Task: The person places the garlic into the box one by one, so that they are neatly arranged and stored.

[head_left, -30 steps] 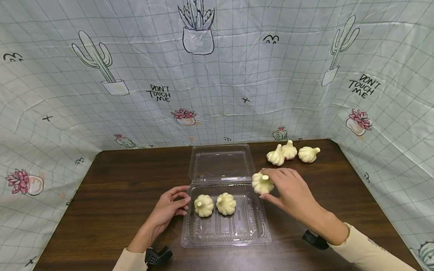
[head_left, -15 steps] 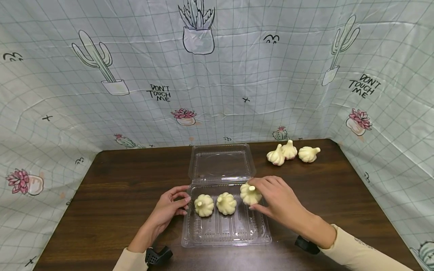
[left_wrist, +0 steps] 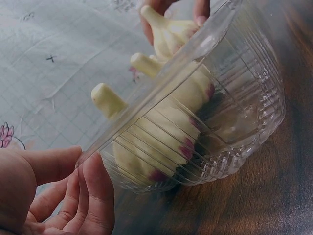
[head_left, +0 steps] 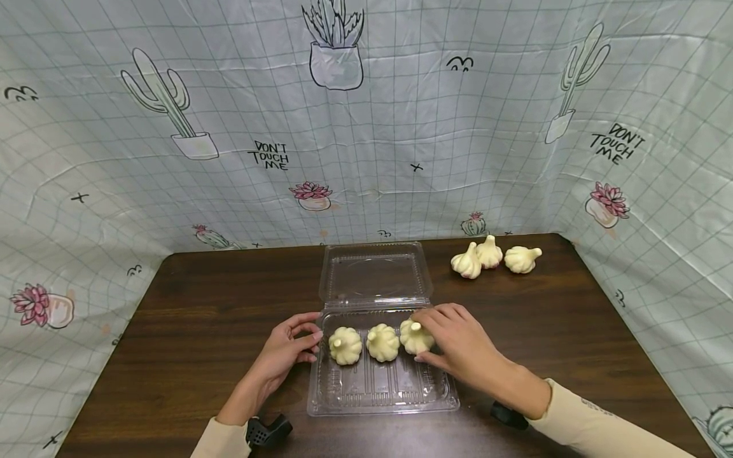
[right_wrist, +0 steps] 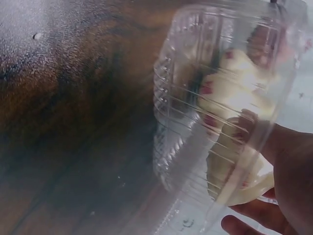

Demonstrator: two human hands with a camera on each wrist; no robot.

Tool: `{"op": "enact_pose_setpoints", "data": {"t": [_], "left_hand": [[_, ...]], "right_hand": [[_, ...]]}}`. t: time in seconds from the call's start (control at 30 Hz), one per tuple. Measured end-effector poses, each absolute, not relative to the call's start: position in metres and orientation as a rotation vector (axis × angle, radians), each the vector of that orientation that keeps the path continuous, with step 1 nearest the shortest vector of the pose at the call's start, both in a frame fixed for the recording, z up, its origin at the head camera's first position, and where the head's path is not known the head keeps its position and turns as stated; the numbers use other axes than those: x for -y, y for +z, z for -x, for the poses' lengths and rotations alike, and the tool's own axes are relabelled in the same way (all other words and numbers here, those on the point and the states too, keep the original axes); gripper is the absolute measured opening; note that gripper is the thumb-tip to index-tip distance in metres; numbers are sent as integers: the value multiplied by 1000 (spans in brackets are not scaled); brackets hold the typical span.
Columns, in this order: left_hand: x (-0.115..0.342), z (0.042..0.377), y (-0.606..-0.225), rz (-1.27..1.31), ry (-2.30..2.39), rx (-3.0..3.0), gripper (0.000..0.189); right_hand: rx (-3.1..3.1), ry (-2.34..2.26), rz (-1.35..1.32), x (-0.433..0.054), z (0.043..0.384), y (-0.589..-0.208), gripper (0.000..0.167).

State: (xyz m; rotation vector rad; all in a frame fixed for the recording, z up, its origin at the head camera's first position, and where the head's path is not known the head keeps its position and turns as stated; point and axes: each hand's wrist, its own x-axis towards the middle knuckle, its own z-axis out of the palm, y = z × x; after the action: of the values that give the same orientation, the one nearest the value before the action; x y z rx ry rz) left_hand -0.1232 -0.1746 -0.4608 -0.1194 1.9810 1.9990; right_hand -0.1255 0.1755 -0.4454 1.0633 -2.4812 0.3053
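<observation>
A clear plastic clamshell container (head_left: pixel 383 401) lies open on the table, its lid (head_left: pixel 375 273) folded back. Two garlic bulbs, one at the left (head_left: pixel 345 346) and one in the middle (head_left: pixel 382 342), sit inside with stems up. My right hand (head_left: pixel 464 346) grips a third garlic bulb (head_left: pixel 416 336) between thumb and fingers, in the back right of the container. In the right wrist view that bulb (right_wrist: pixel 230 171) shows through the clear wall. My left hand (head_left: pixel 285 346) pinches the container's left rim, as the left wrist view shows with thumb and finger (left_wrist: pixel 98 196) on the edge.
Several more things stand about: two garlic bulbs touching, the front one (head_left: pixel 466 262) and the back one (head_left: pixel 489 252), and another bulb (head_left: pixel 522 259) lying on its side, at the table's back right. A patterned cloth (head_left: pixel 366 140) hangs behind the dark wooden table (head_left: pixel 229 299).
My right hand has carried its garlic bulb left from beyond the container's right rim and down into the container, beside the middle bulb. My left hand has stayed at the left rim.
</observation>
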Motion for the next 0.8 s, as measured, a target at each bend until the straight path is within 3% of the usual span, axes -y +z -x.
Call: {"op": "enact_pose_setpoints", "data": {"t": [0.8], "left_hand": [[174,124,-463,124,2006,-1969,51]], "right_hand": [[2511,160,-1105,-169,130,-451,66]]}}
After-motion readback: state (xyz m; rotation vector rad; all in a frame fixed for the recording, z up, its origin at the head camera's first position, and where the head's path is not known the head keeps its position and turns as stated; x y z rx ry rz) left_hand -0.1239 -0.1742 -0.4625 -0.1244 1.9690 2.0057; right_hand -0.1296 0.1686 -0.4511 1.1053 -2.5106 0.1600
